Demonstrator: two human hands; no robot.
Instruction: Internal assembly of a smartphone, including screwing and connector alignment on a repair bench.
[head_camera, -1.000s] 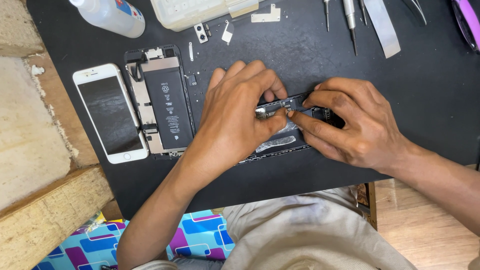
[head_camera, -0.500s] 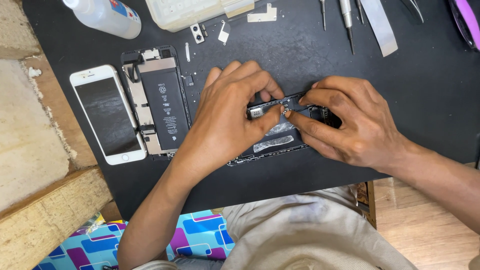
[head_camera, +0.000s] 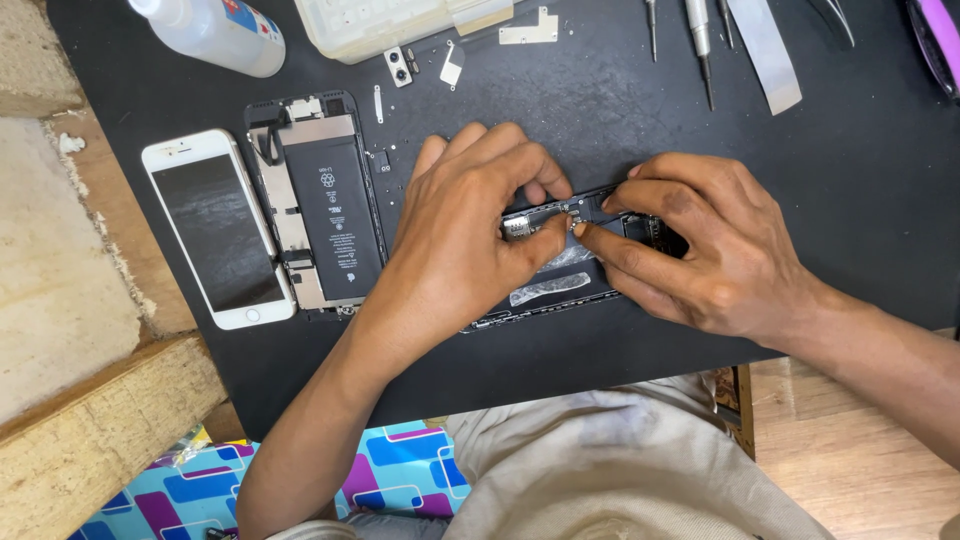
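Note:
An opened dark phone chassis (head_camera: 560, 290) lies on a black work mat (head_camera: 860, 170), mostly covered by both hands. My left hand (head_camera: 465, 235) rests over its left part, thumb pressing by the small logic board (head_camera: 535, 222). My right hand (head_camera: 700, 245) comes from the right, fingertips pinching a tiny part at the board's top edge. Pale adhesive strips (head_camera: 550, 288) show inside the chassis below the fingers.
A second opened phone with its black battery (head_camera: 320, 205) and its white screen (head_camera: 215, 225) lie at left. A clear bottle (head_camera: 215, 30), a parts tray (head_camera: 390, 20), small brackets (head_camera: 400, 68), screwdrivers (head_camera: 700, 40), a metal strip (head_camera: 765, 50) and tweezers (head_camera: 835, 15) line the back.
Both hands stay on the chassis with only small finger shifts at the board. The view has drifted slightly.

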